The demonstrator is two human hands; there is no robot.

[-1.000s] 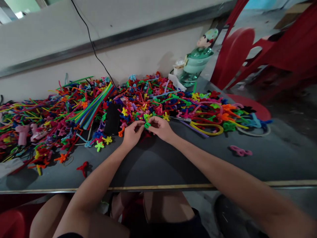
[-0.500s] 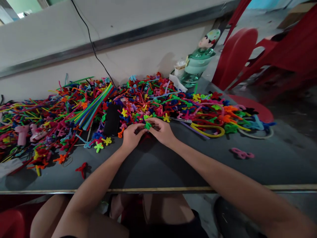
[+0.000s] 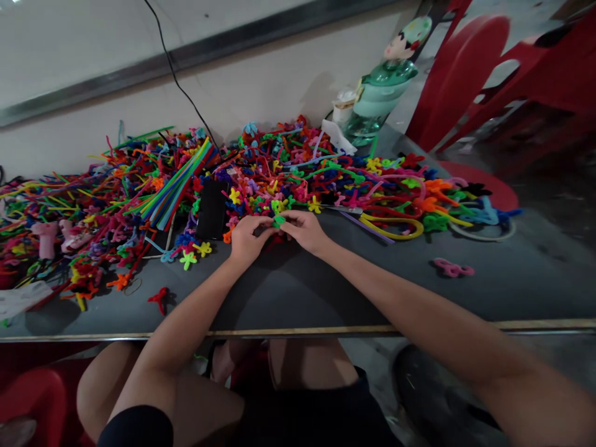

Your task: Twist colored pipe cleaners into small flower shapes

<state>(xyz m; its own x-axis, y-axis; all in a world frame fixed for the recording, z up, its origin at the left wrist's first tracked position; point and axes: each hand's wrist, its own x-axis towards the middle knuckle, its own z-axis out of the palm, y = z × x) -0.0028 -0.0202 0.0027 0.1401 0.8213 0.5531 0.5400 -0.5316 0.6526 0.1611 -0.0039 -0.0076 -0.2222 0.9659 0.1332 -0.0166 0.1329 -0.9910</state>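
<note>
Between my two hands is a small green pipe-cleaner piece (image 3: 279, 221), looped like a little flower. My left hand (image 3: 249, 239) pinches its left side with thumb and forefinger. On its other side my right hand (image 3: 307, 231) grips it with the fingertips. Both hands are just above the near edge of a heap of coloured pipe-cleaner shapes (image 3: 265, 167). A black phone (image 3: 212, 210) lies to the left of my left hand. Scissors (image 3: 347, 209) rest beyond my right hand, partly under the pile.
A bundle of straight pipe cleaners (image 3: 179, 189) lies on the heap. At the back right stands a green bottle (image 3: 379, 102) with a doll-like top. A pink looped piece (image 3: 452, 268) and a red piece (image 3: 159, 300) lie on the dark table (image 3: 298, 292). Red chairs (image 3: 465, 74) stand right.
My view has tilted down slightly, so the table sits higher in the picture. Both hands still hold the green piece, which has turned a little between the fingertips.
</note>
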